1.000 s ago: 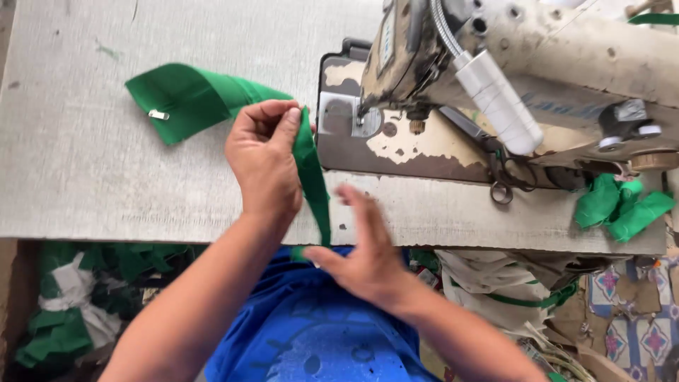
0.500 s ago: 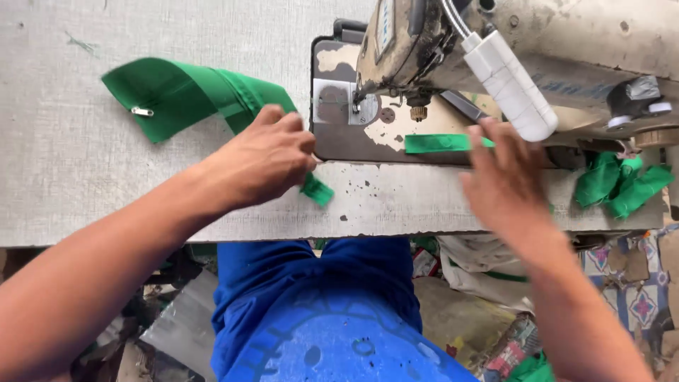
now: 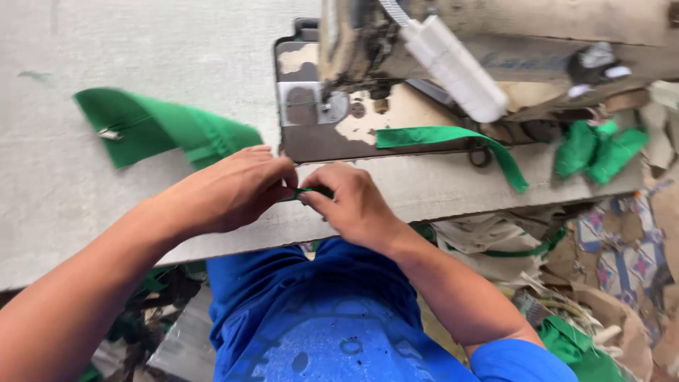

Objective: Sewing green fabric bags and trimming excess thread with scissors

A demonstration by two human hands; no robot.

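So the right hand (image 3: 353, 205) has come back from the sewing machine (image 3: 438, 64) and now both hands – left hand (image 3: 237, 187) too – pinch the green fabric piece (image 3: 170, 131) at the surface (image 3: 106, 42) edge, fingers closed on it, so joining seems underway.

Hands hide most green strip (image 3: 311, 191); sewing machine (image 3: 495, 42) cropped above.

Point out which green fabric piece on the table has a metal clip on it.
The wide folded green piece at the table's left, beside the left hand. A small metal clip sits near its left edge; the narrow green strip by the sewing machine has none.
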